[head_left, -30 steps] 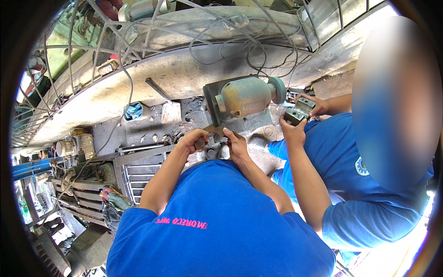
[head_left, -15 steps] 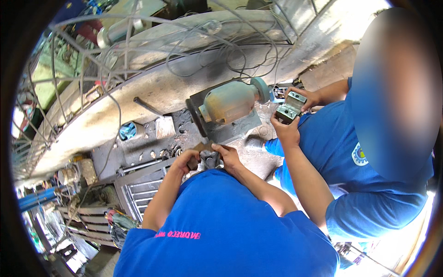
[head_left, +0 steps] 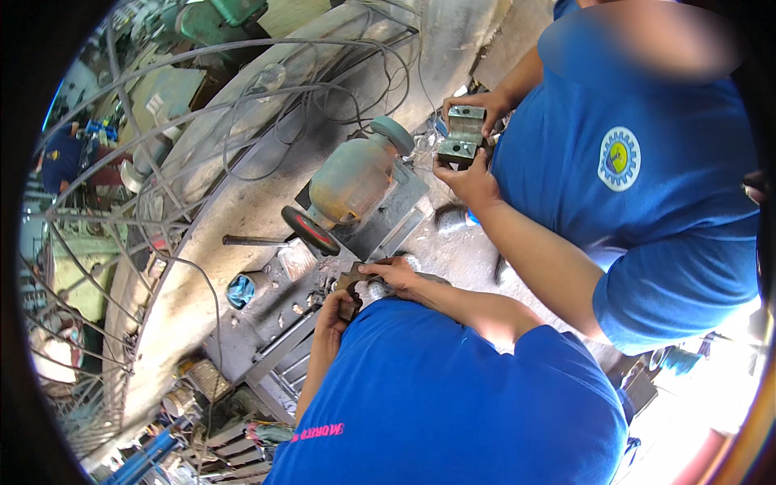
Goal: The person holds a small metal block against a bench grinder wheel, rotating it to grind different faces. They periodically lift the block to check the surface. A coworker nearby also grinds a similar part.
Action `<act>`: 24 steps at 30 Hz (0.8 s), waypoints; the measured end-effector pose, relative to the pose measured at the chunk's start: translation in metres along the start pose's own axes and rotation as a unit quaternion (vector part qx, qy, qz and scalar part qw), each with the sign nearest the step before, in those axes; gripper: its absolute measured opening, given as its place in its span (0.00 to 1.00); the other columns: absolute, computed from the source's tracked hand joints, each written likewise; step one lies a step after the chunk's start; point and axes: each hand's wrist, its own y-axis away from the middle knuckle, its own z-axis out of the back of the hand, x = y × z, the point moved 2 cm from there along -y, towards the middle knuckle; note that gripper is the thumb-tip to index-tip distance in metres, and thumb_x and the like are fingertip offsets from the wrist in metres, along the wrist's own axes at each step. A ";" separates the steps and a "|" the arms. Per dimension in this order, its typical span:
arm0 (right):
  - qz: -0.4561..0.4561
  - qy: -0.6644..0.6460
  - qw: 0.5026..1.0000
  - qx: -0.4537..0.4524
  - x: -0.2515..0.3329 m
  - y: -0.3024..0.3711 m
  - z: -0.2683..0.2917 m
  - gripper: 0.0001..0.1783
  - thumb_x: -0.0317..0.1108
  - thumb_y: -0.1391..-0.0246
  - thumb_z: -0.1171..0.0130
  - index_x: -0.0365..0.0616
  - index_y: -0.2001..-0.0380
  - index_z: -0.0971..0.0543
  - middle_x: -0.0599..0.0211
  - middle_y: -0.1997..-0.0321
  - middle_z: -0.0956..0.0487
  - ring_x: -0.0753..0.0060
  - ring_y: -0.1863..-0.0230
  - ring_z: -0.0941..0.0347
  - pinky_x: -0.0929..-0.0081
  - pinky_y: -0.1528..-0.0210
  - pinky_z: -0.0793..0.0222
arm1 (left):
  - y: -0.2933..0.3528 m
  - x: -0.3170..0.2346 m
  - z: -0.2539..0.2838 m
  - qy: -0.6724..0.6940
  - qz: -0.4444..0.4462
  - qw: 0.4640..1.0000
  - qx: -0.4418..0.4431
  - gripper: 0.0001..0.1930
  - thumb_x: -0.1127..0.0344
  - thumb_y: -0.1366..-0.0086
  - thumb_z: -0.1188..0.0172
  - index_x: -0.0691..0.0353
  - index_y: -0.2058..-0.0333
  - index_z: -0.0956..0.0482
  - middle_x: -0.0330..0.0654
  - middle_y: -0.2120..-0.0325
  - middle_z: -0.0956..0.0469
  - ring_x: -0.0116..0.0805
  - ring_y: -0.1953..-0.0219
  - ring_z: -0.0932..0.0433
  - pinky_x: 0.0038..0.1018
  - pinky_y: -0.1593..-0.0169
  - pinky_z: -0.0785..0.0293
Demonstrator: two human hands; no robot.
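My left hand and my right hand are both closed on a brown, curved metal piece, close in front of my blue shirt. The right fingers grip its upper end, and the left hand holds its lower end. Part of the piece is hidden by my fingers and shirt. Just beyond my hands stands a worn bench grinder with a wheel at each end. At the right, another person in a blue shirt holds a metal block with a rounded channel between both hands.
A long-handled dustpan and a container with blue material lie left of the grinder. Loose cables hang along the pale curved wall. A metal bar frame stands at the far left. Slatted metalwork is at lower left.
My view has turned, so the grinder and the other person appear shifted left and upward. The curved piece shows more plainly now. Both my hands keep hold of it.
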 end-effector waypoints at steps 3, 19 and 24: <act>0.016 -0.027 0.999 0.032 -0.016 -0.015 0.003 0.25 0.45 0.62 0.23 0.31 0.69 0.15 0.60 0.67 0.16 0.72 0.68 0.22 0.72 0.64 0.26 | 0.009 -0.004 -0.003 0.000 -0.003 1.000 -0.021 0.11 0.72 0.59 0.42 0.61 0.71 0.24 0.41 0.78 0.24 0.36 0.77 0.25 0.30 0.73 0.27; 0.006 0.019 1.000 -0.017 -0.021 -0.033 0.005 0.30 0.52 0.69 0.22 0.34 0.70 0.15 0.62 0.66 0.16 0.72 0.68 0.22 0.71 0.64 0.26 | 0.004 -0.013 -0.010 0.011 0.013 1.000 0.020 0.10 0.73 0.57 0.43 0.63 0.71 0.24 0.42 0.77 0.24 0.37 0.75 0.25 0.31 0.69 0.25; -0.001 0.029 0.999 -0.030 -0.013 -0.028 0.003 0.31 0.51 0.69 0.21 0.33 0.69 0.15 0.61 0.66 0.16 0.72 0.67 0.21 0.70 0.63 0.25 | 0.007 -0.013 -0.011 0.031 0.003 1.000 -0.003 0.12 0.73 0.57 0.43 0.63 0.70 0.24 0.43 0.76 0.23 0.38 0.75 0.24 0.32 0.69 0.24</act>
